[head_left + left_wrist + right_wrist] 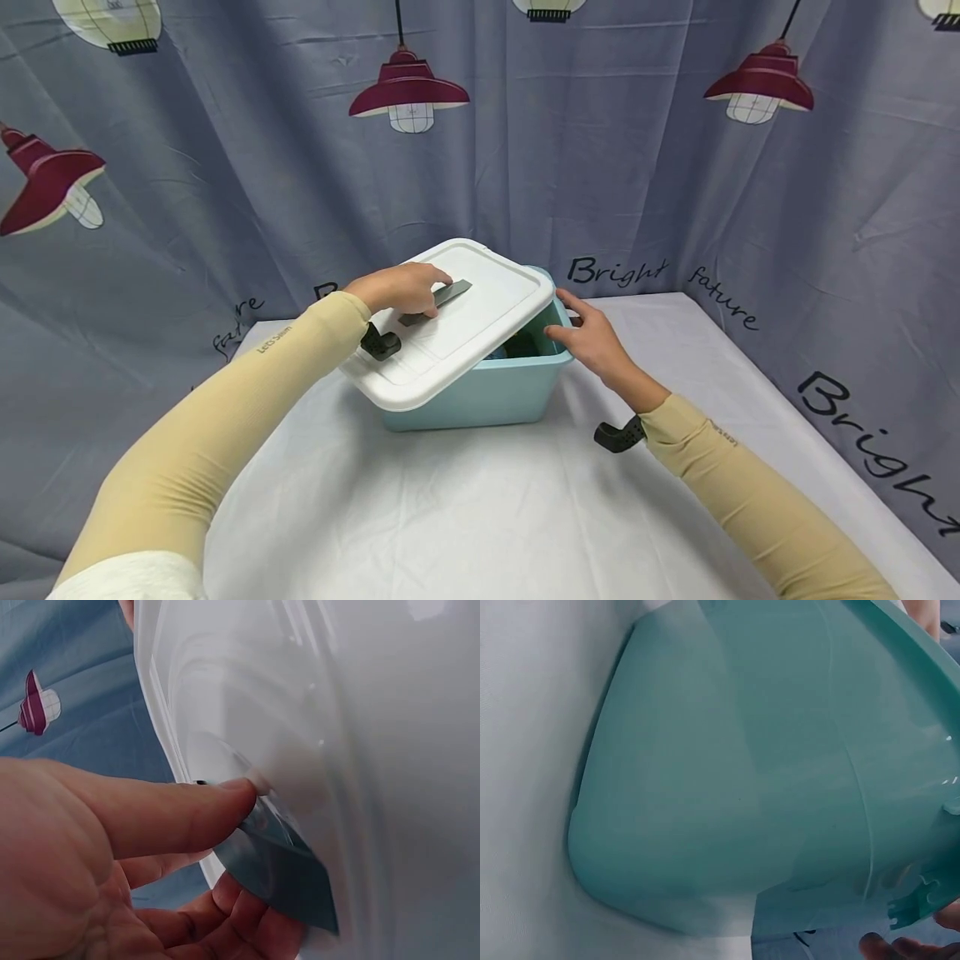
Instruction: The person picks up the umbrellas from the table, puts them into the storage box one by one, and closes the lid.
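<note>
A white lid [495, 304] lies tilted across a light teal storage box [480, 396], leaving the box's right part uncovered. My left hand [401, 289] grips the grey handle [453, 292] on the lid's top; in the left wrist view the thumb and curled fingers pinch that handle [281, 874]. My right hand [592, 337] is at the right end of the box, thumb over the rim and fingers along the outside. In the right wrist view the box wall [727, 772] fills most of the picture, with fingertips [900, 949] at the lower right. Dark contents show partly inside; the lid hides the rest.
The box stands on a table with a white cloth [495, 508]. Behind it and at both sides hangs a grey-blue curtain [585, 167] printed with red lamps and lettering. A black wrist mount [618, 435] sits under the right wrist.
</note>
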Demonstrator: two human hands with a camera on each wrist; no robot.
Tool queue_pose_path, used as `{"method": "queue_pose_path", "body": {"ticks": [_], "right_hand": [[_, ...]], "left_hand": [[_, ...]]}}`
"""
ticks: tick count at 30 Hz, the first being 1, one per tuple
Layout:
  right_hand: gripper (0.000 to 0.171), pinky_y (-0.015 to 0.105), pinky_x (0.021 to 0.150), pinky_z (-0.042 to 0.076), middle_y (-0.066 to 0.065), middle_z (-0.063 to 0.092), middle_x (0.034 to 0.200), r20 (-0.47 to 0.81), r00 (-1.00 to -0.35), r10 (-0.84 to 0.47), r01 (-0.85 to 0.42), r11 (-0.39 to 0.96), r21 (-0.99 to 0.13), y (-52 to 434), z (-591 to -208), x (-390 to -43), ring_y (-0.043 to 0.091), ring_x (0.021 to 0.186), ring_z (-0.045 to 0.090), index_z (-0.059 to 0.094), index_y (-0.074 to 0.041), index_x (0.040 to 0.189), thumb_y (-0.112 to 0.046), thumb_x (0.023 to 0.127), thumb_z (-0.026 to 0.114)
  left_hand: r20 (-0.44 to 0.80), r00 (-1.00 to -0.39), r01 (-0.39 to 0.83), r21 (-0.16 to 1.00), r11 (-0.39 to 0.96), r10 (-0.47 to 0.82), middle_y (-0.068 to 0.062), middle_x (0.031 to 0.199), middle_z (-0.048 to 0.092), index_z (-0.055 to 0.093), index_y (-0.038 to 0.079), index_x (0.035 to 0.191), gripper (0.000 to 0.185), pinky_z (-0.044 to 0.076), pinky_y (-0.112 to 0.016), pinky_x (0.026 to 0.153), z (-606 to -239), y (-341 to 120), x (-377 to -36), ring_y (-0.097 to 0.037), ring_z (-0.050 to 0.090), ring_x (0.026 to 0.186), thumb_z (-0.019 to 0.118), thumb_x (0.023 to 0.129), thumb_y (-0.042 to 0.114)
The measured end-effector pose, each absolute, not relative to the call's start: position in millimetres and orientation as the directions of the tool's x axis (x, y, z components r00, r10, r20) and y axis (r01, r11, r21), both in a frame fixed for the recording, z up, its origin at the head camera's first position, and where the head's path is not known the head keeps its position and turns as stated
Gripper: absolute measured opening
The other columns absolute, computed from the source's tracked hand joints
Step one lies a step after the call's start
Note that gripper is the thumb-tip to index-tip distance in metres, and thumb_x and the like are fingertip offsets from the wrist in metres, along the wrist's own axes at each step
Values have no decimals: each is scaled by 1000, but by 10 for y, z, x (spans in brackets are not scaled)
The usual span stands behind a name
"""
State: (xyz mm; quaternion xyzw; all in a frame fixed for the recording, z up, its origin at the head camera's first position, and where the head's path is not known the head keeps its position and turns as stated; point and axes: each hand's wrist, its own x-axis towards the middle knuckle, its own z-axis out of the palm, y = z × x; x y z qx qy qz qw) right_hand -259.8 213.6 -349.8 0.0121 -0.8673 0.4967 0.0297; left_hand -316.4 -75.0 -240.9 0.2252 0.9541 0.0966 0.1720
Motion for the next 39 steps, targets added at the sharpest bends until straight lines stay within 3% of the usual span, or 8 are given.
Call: {"method": "queue_pose_path", "body": {"ticks": [7,13,20,25,28,33,36,39], "right_hand": [[84,62,107,41,10,24,167,227,-972,-61,-224,532,-816,2181,-3538,-2629,38,149,29,22,-28,162,-17,92,67],[73,72,114,16,9,15,169,363,-886,-290,-460,651,-603,2248,-3403,-2723,39,155,8,34,-25,159,-21,94,66],[65,76,111,12,8,16,169,252,-837,-485,-547,740,-391,2183,-3146,-2885,37,155,9,38,-28,157,-53,99,54],[67,75,109,18,8,18,169,134,-848,-513,-529,806,-266,2167,-3083,-2942,34,156,11,41,-28,156,-60,99,50],[65,76,109,18,7,20,168,121,-857,-501,-514,818,-257,2155,-3052,-2940,34,155,14,43,-29,155,-59,98,54],[65,77,110,17,7,22,168,114,-858,-501,-512,815,-272,2139,-3020,-2922,33,156,14,45,-29,154,-59,97,55],[65,75,111,15,7,22,168,116,-854,-508,-519,809,-276,2144,-3030,-2926,31,156,10,45,-29,153,-59,97,55],[65,73,112,16,7,21,168,114,-854,-508,-519,811,-270,2165,-3042,-2934,30,157,8,45,-29,154,-60,97,54]], "left_hand": [[-279,-838,410,244,879,469,-8,160,38,38,16,157,65,37,-43,111,-2427,-729,-3175,-24,40,141,60,96,11],[-260,-844,417,236,878,470,-8,159,39,41,17,156,64,39,-41,108,-2459,-730,-3158,-23,43,136,63,96,13],[-192,-852,451,206,869,488,-10,147,54,45,14,153,62,43,-40,102,-2471,-766,-3126,-23,54,123,67,95,14],[-128,-844,497,178,849,521,-12,126,65,47,12,151,62,45,-39,98,-2472,-804,-3065,-23,58,110,68,94,21],[-86,-859,484,187,855,505,-12,125,65,47,13,152,64,46,-41,99,-2455,-886,-2984,-24,59,113,67,93,27],[-21,-901,418,218,882,433,-12,144,56,36,15,157,78,42,-47,107,-2423,-1109,-2737,-27,53,131,67,91,43],[-34,-920,376,201,904,391,-16,148,50,27,16,161,91,42,-51,105,-2448,-1253,-2568,-33,50,133,65,89,57],[-68,-927,356,148,923,368,-22,143,51,28,14,160,96,43,-55,101,-2519,-1356,-2462,-39,51,129,62,87,65]]}}
